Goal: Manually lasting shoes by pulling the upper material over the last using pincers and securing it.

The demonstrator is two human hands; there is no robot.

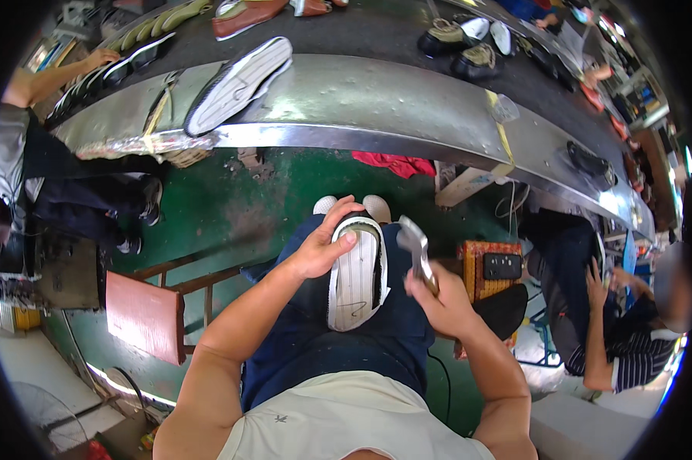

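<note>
A dark shoe upper with a white underside (356,280) lies bottom-up across my lap. My left hand (324,247) is closed round its far end, the thumb pressed on the white underside near the rim. A thin curved line shows on the near part of that underside. Just right of the shoe, my right hand (444,300) grips a hammer (414,239) by its handle. The metal head is raised beside the shoe's far right edge, apart from it.
Ahead runs a metal ledge (346,92) with another upturned shoe (242,84) and pliers (162,101) on it. Beyond are more shoes (469,57) on a dark belt. A wooden stool (143,314) stands left. A co-worker (630,337) sits at right; another person's arm (51,80) reaches in at left.
</note>
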